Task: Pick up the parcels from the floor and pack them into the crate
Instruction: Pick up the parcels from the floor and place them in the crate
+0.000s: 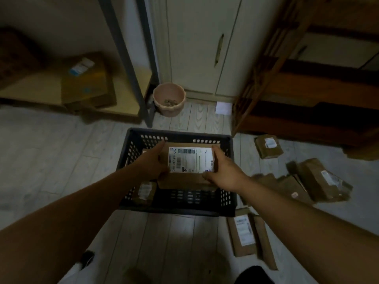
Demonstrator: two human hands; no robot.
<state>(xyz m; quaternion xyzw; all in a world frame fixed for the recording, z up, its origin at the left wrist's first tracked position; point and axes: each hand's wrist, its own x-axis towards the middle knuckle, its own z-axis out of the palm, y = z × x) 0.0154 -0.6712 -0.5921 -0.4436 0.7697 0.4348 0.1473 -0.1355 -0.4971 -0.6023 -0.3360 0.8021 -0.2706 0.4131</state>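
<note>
Crate (176, 208) floor mostly behind parcel (184, 180)

You've got one crate (178, 208), two parcels (190, 160) at it, at least five more on the floor (61, 150), and one bucket (169, 101).

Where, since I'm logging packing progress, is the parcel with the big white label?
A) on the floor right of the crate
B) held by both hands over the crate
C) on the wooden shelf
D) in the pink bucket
B: the left hand and right hand grip the parcel by its sides over the black crate.
</note>
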